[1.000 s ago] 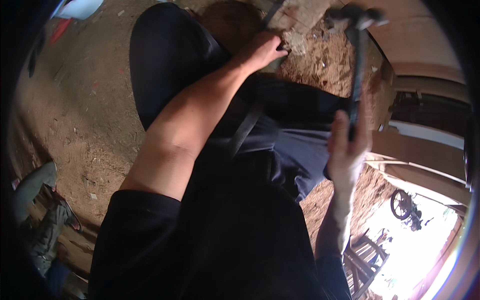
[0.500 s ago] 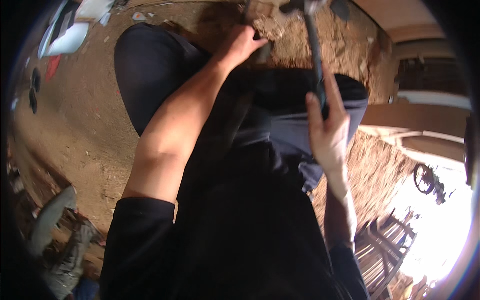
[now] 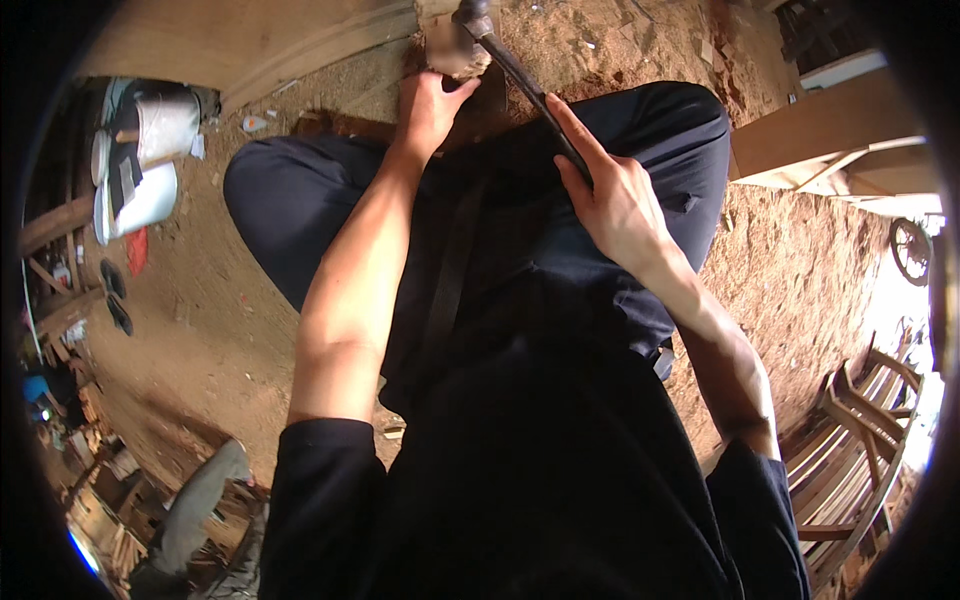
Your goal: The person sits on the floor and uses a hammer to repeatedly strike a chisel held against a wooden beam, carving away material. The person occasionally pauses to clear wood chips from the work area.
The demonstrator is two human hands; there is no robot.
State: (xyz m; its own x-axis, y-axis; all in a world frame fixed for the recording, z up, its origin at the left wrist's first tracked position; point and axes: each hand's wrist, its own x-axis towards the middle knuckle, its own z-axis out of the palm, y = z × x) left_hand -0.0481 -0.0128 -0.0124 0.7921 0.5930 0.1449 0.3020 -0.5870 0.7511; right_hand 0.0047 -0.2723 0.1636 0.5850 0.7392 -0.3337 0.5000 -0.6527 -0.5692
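Note:
I sit with both legs bent outward. My left hand is closed on a small rough-ended block of wood, just beyond my lap at the top of the view. Part of that block is blurred, and the fingers on its far side are hidden. In my right hand is a hammer, gripped by its dark handle with the index finger stretched along it. The hammer slants up to the left. Its metal head is right over the block; whether the two touch I cannot tell.
A large wooden panel lies beyond my left knee. White containers and dark sandals are at the left, wood scraps at the lower left. A wooden board and slatted wooden frame stand at right, on sawdust-strewn ground.
The hammer has swung left, its head coming over the block, and my right hand has moved left with it. The whole view has shifted, showing more of the wooden panel at the upper left.

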